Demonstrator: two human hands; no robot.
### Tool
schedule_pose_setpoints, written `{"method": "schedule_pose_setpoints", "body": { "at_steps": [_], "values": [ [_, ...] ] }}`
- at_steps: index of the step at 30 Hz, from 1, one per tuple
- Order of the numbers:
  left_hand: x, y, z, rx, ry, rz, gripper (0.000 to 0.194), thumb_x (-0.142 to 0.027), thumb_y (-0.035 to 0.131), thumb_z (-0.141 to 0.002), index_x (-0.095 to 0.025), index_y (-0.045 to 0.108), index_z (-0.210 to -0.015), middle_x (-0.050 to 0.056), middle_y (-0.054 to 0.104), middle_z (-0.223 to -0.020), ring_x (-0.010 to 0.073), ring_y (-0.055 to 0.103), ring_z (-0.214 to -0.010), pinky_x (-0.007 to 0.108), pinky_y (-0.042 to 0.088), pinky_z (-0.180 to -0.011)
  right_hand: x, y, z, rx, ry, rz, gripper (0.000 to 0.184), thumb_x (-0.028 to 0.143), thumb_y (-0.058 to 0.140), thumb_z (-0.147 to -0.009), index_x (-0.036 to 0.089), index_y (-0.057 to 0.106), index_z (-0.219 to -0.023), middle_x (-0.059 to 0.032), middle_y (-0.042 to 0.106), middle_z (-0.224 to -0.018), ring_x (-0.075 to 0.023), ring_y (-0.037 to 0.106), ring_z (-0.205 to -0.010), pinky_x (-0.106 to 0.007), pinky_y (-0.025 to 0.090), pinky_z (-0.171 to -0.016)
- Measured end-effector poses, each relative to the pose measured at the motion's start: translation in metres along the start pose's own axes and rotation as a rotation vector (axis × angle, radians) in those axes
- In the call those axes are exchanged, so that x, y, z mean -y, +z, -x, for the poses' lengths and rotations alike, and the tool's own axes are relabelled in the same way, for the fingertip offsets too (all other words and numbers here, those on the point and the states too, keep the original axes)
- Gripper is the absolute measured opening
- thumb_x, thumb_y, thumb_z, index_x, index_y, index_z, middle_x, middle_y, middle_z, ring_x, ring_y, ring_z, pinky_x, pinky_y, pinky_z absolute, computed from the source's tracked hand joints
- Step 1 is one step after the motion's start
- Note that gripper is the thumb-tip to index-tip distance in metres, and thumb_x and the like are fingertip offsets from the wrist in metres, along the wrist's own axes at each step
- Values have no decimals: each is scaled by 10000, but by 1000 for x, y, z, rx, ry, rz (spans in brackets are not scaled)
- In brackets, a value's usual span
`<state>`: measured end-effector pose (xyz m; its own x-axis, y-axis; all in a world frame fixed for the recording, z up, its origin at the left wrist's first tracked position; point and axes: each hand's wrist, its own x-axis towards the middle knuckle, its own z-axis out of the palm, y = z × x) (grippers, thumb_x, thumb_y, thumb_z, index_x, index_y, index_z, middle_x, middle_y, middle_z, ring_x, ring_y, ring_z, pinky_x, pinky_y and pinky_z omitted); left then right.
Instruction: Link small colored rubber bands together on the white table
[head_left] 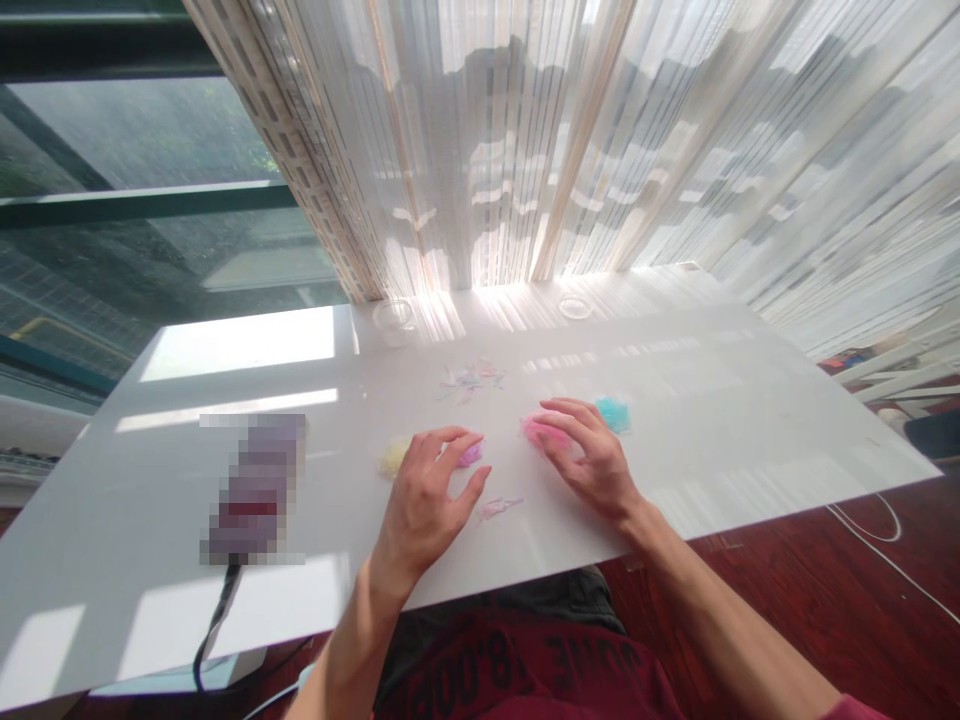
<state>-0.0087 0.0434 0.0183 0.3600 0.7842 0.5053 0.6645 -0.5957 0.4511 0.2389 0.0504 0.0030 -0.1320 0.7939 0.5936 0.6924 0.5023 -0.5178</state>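
My left hand (427, 490) hovers with thumb and fingers apart, just beside a small purple pile (470, 455) of fine pieces. A pale yellow pile (392, 460) lies left of that hand and is partly covered by it. Over a pink pile (541, 432) my right hand (592, 455) curves, fingers spread; whether the fingertips touch the pile I cannot tell. Right beyond it sits a turquoise pile (614, 413). Mixed pastel slivers (472, 378) lie scattered farther back, and a few pinkish ones (499, 508) rest between my wrists.
Everything lies on a white table (712, 430) streaked with sunlight. A blurred-out device (255, 490) with a black cord stands at the left. Two round clear items (575, 309) sit near the back edge, by a sheer striped curtain (487, 150).
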Motion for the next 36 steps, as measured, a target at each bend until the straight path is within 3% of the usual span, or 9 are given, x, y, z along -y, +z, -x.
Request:
{"method": "schedule_pose_setpoints", "body": {
  "at_steps": [5,9,14,19,23,26,30,36],
  "values": [
    [16,20,-22,189,114,-122,300,-235,697,-949,-182,661,-1243,133,684,-1277,318,617,-1173,489,535,-970,14,-16,20,-132,71,-2,165,212,617,-1003,264,718,-1122,-92,744,-1138,-275,683,-1108,-506,579,-993],
    [22,25,-23,158,111,-115,132,-199,660,-968,-186,705,-1091,95,727,-1143,267,654,-1054,431,538,-916,11,-23,37,-123,116,10,178,219,618,-1003,272,701,-1151,-90,730,-1152,-277,674,-1119,-506,576,-1001],
    [23,27,-21,126,93,-114,95,-198,624,-993,-190,715,-1016,80,739,-1064,244,659,-1000,401,530,-888,0,-16,35,25,199,46,422,396,642,-994,264,584,-1390,-145,620,-1391,-344,595,-1298,-585,543,-1064],
    [16,19,-21,81,136,-135,168,-235,662,-975,-185,700,-1131,121,722,-1158,288,651,-1089,449,544,-927,-9,0,14,220,102,84,615,469,714,-934,256,517,-1476,-174,483,-1558,-392,462,-1445,-655,460,-1147],
    [-3,-1,-9,-3,117,-44,185,-199,650,-985,-219,677,-1168,101,713,-1162,266,644,-1120,443,542,-980,-15,5,5,282,28,60,458,413,677,-970,250,606,-1392,-157,610,-1438,-367,533,-1378,-634,500,-1121],
    [-15,-11,11,-105,13,48,180,-169,645,-987,-234,668,-1153,83,695,-1143,248,641,-1108,427,542,-978,-17,5,3,272,20,8,339,342,619,-1007,258,647,-1334,-134,679,-1330,-334,601,-1288,-602,551,-1075],
    [-20,-14,38,-187,-125,112,161,-136,630,-985,-230,673,-1109,62,686,-1086,224,649,-1046,392,548,-950,-16,4,1,265,35,8,323,325,612,-1011,246,645,-1323,-131,687,-1308,-326,619,-1252,-595,560,-1060],
    [-20,-7,52,11,-103,62,172,-218,653,-986,-232,686,-1155,74,725,-1074,249,660,-1007,405,540,-871,5,-1,6,123,-30,52,344,296,640,-995,264,624,-1337,-139,663,-1325,-341,589,-1291,-589,539,-1057]
  ]
}}
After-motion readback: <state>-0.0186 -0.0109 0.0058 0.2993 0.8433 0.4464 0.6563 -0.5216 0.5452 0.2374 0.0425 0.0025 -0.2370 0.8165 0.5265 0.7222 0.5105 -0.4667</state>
